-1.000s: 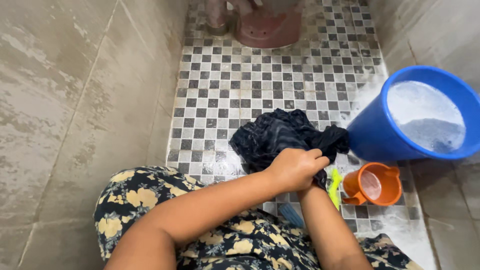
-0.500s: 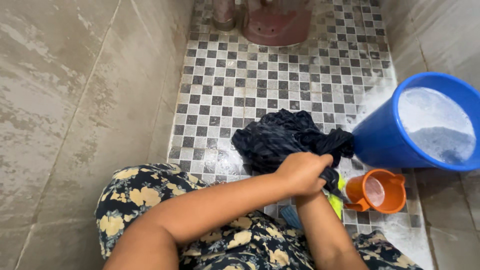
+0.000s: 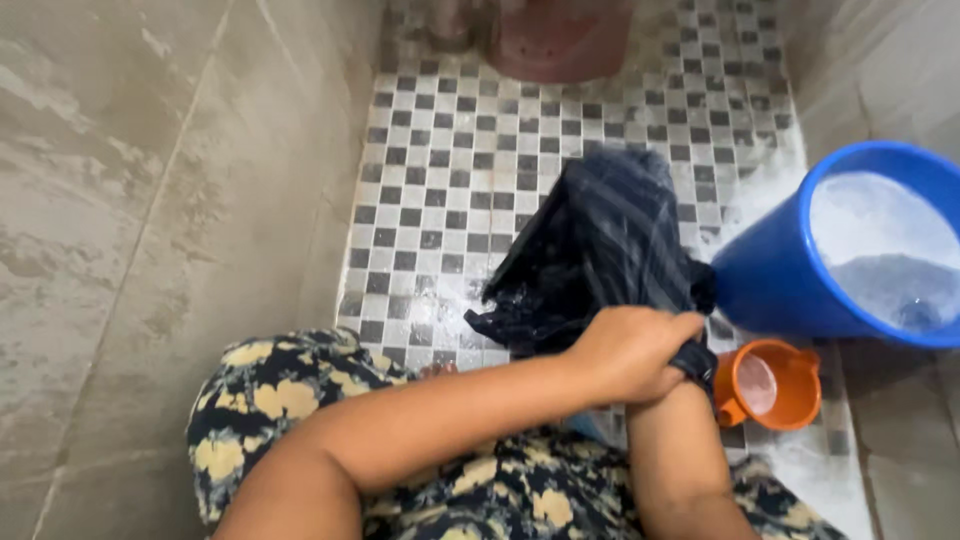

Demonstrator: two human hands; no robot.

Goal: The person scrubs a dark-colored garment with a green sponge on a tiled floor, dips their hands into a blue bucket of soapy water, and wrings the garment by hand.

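Note:
A wet dark striped cloth (image 3: 600,240) is lifted and stretched over the checkered floor (image 3: 440,190), blurred by motion. My left hand (image 3: 632,350) reaches across from the left and is closed on the cloth's near edge. My right forearm (image 3: 680,450) rises from below, and its hand is hidden under the left hand and the cloth. A dark fold of cloth lies against that wrist.
A blue bucket (image 3: 770,285) of soapy water stands at the right, touching the cloth. Beside it, near my right wrist, is a small orange mug (image 3: 790,400). A maroon round object (image 3: 560,45) stands at the far end. Grey tiled walls (image 3: 150,200) close both sides. My floral dress (image 3: 270,390) covers my knees.
The cloth was bunched on the floor; now it is pulled up and spread out away from me. Both hands have shifted slightly right and nearer.

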